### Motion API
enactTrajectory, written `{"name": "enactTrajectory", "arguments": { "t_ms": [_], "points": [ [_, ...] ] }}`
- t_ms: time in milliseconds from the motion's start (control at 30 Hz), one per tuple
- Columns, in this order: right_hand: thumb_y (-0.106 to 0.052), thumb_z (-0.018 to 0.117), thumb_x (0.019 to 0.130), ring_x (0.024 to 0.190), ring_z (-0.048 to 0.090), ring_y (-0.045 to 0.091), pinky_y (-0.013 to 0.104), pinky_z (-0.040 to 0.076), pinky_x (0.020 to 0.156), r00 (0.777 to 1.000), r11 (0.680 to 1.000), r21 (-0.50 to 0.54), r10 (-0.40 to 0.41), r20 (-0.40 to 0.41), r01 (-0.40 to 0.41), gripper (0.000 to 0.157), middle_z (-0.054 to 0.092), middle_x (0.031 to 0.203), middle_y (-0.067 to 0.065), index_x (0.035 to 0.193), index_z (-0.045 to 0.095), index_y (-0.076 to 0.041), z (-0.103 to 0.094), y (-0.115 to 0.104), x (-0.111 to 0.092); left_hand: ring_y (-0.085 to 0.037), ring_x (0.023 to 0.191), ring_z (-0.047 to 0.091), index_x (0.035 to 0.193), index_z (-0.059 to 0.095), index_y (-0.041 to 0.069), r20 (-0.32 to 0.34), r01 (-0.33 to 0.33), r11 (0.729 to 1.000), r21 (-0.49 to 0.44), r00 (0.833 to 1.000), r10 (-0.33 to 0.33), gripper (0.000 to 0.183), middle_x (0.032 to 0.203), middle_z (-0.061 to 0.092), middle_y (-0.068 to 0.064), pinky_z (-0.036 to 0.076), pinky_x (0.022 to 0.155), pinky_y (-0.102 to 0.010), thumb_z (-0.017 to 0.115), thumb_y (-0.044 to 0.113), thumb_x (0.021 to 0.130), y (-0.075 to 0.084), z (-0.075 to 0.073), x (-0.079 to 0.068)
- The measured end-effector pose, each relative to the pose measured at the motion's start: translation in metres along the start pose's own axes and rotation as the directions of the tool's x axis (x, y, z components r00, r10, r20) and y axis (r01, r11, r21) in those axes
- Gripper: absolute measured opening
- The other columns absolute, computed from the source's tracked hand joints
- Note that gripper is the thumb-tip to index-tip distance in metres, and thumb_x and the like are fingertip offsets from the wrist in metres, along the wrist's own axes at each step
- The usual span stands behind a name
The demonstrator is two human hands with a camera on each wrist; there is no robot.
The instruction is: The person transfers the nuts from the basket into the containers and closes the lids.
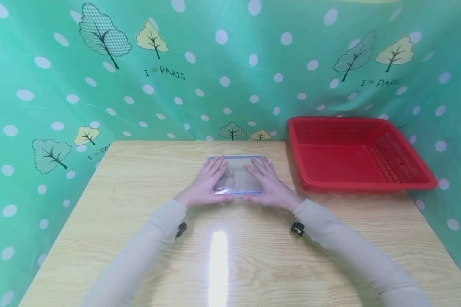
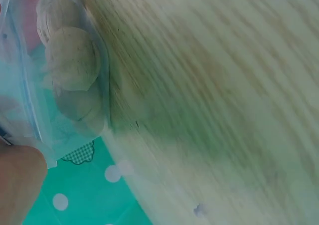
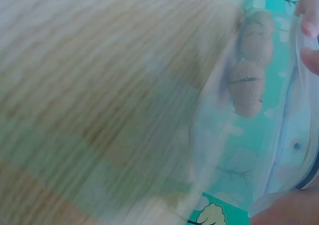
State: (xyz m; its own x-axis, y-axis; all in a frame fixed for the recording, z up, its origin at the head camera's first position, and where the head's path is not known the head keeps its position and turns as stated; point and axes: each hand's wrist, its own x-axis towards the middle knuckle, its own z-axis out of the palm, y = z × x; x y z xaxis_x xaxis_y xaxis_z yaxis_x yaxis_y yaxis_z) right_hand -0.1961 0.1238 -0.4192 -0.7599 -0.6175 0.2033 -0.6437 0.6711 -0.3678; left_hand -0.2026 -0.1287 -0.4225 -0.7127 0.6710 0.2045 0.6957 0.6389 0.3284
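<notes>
A clear plastic container [image 1: 243,166] with blue edging on its lid stands on the table, near the back. My left hand [image 1: 207,183] rests on its left end, fingers stretched forward over the lid and thumb along the near edge. On the right end my right hand [image 1: 270,185] lies the same way, its fingers spread. Through the side wall, the left wrist view shows several round tan lumps with cracked surfaces [image 2: 74,58]. The right wrist view has the same cracked lumps [image 3: 246,83] behind the clear plastic, with my right thumb [image 3: 286,210] at the container's corner.
A red plastic basket [image 1: 363,186] with slotted sides stands at the table's back right, to the right of my right hand. The wooden table [image 1: 146,170] meets a green dotted curtain [image 1: 199,106] at its back. A bright light reflection crosses the near tabletop.
</notes>
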Motion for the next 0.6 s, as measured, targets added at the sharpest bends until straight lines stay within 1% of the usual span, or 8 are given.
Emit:
{"name": "enactTrajectory", "arguments": {
  "t_ms": [100, 233, 300, 367, 433, 533, 600],
  "points": [
    [-0.055, 0.064, 0.072, 0.131, -0.007, 0.034, 0.058, 0.006, 0.101, 1.000, 1.000, 0.001, 0.002, -0.005, -0.002, 0.089, 0.013, 0.146, 0.017, 0.140, 0.028, -0.008, 0.001, -0.001, 0.000, -0.025, 0.133, -0.008, 0.141, 0.013, -0.002, 0.007, -0.008, 1.000, 0.005, 1.000, 0.008, 0.100, 0.146, -0.005, -0.014, -0.003, 0.105, -0.046, 0.052, 0.063, 0.076, -0.001, -0.001, 0.000],
    [-0.057, 0.062, 0.073, 0.132, -0.007, 0.034, 0.058, 0.006, 0.101, 1.000, 1.000, 0.011, -0.005, -0.014, 0.005, 0.090, 0.013, 0.146, 0.016, 0.140, 0.028, -0.009, 0.002, -0.001, 0.001, -0.026, 0.132, -0.009, 0.141, 0.012, -0.002, 0.020, -0.017, 0.998, 0.059, 1.000, 0.016, 0.101, 0.146, -0.006, -0.015, -0.002, 0.105, -0.046, 0.048, 0.066, 0.076, -0.005, -0.001, 0.000],
    [-0.060, 0.059, 0.074, 0.132, -0.005, 0.035, 0.057, 0.005, 0.102, 1.000, 1.000, -0.005, -0.010, -0.013, 0.010, 0.089, 0.012, 0.146, 0.016, 0.140, 0.027, -0.009, 0.002, -0.001, 0.002, -0.026, 0.132, -0.009, 0.141, 0.011, -0.002, 0.022, -0.018, 0.996, 0.091, 1.000, 0.016, 0.101, 0.146, -0.006, -0.014, -0.002, 0.106, -0.046, 0.045, 0.068, 0.076, -0.006, -0.001, 0.000],
    [-0.063, 0.053, 0.076, 0.132, -0.002, 0.036, 0.055, 0.005, 0.102, 1.000, 0.998, -0.056, -0.012, -0.001, 0.011, 0.089, 0.011, 0.146, 0.015, 0.141, 0.025, -0.010, 0.002, 0.000, 0.002, -0.025, 0.132, -0.009, 0.142, 0.011, -0.001, 0.024, -0.014, 0.994, 0.111, 1.000, 0.011, 0.101, 0.147, -0.006, -0.014, -0.001, 0.106, -0.046, 0.043, 0.070, 0.076, -0.007, -0.001, 0.000],
    [-0.067, 0.044, 0.077, 0.132, 0.000, 0.037, 0.053, 0.004, 0.103, 1.000, 0.991, -0.135, -0.008, 0.018, 0.010, 0.088, 0.010, 0.147, 0.014, 0.142, 0.023, -0.012, 0.001, 0.000, 0.002, -0.026, 0.132, -0.009, 0.142, 0.013, 0.002, 0.024, -0.007, 0.994, 0.108, 1.000, 0.005, 0.100, 0.147, -0.006, -0.013, 0.000, 0.106, -0.046, 0.044, 0.070, 0.076, -0.007, -0.003, 0.001],
    [-0.071, 0.034, 0.079, 0.132, -0.002, 0.033, 0.050, -0.001, 0.104, 0.998, 0.969, -0.246, 0.000, 0.061, 0.016, 0.086, 0.010, 0.147, 0.012, 0.143, 0.020, -0.015, -0.003, 0.000, 0.002, -0.029, 0.132, -0.010, 0.143, 0.014, 0.008, 0.049, 0.005, 0.994, 0.113, 0.999, -0.011, 0.096, 0.147, -0.006, -0.013, 0.001, 0.105, -0.047, 0.044, 0.070, 0.075, -0.006, -0.007, 0.001],
    [-0.071, 0.031, 0.079, 0.133, -0.005, 0.030, 0.049, -0.006, 0.104, 0.997, 0.957, -0.290, 0.008, 0.075, 0.014, 0.084, 0.011, 0.147, 0.011, 0.143, 0.020, -0.018, -0.009, 0.000, 0.004, -0.032, 0.131, -0.013, 0.144, 0.013, 0.013, 0.075, 0.022, 0.993, 0.114, 0.997, -0.031, 0.094, 0.146, -0.007, -0.013, -0.001, 0.105, -0.049, 0.044, 0.069, 0.076, -0.004, -0.011, 0.001]
  ]
}}
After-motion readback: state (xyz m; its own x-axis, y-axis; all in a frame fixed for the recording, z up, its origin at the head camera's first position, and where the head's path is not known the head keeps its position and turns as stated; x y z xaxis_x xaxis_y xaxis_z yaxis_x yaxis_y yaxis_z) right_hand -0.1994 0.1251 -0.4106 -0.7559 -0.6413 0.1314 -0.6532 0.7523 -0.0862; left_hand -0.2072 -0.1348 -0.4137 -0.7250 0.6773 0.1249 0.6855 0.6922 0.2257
